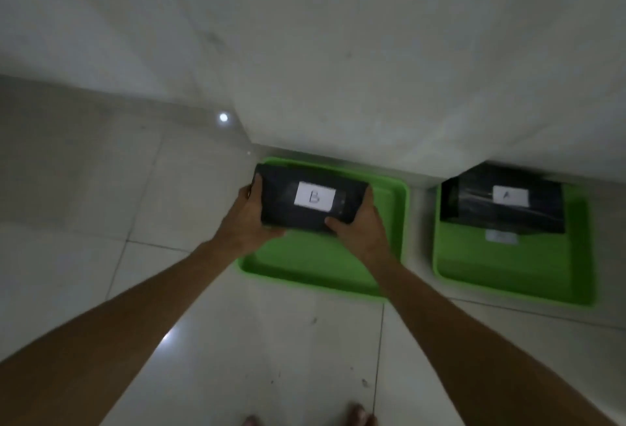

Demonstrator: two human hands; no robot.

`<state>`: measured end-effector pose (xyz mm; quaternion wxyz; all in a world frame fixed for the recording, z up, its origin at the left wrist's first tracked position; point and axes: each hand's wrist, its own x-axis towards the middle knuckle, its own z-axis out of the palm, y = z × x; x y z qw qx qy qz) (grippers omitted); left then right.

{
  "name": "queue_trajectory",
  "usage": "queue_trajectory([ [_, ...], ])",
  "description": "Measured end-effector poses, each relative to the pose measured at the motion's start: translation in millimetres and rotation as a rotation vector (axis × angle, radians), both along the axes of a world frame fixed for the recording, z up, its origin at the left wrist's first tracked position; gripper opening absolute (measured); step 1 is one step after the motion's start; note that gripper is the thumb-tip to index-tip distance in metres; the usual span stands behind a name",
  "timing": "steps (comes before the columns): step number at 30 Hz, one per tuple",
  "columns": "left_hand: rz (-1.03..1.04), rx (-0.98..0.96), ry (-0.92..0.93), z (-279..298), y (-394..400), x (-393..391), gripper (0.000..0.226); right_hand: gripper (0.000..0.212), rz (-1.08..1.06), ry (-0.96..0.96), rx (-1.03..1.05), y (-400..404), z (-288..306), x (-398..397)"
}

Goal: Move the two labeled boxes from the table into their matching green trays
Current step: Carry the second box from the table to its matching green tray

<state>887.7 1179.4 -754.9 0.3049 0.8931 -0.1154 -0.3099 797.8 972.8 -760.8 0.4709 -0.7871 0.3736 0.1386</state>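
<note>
Both hands, left [247, 219] and right [359, 225], clamp box B [311, 200] by its ends, level over left tray [315, 266] for a flat drop. Box A [501, 205] already sits in right tray [508, 266].

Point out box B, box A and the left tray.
box B [313, 197]: head view, on its white label.
box A [474, 212]: head view, on its dark top.
left tray [305, 263]: head view, on its bare floor.
</note>
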Motion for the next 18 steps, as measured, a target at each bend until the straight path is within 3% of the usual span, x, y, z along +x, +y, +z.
queue_trajectory([
  [6, -0.100, 0.079, -0.088, -42, -4, 23, 0.107, 0.119, 0.041, -0.003, -0.013, -13, -41, 19],
  [12, -0.150, 0.168, -0.159, -39, -2, 22, 0.099, 0.119, 0.103, 0.034, -0.070, -17, -32, 19],
  [18, -0.150, 0.240, -0.137, 18, -7, 13, 0.094, 0.086, 0.229, 0.059, -0.178, -20, 28, 18],
])
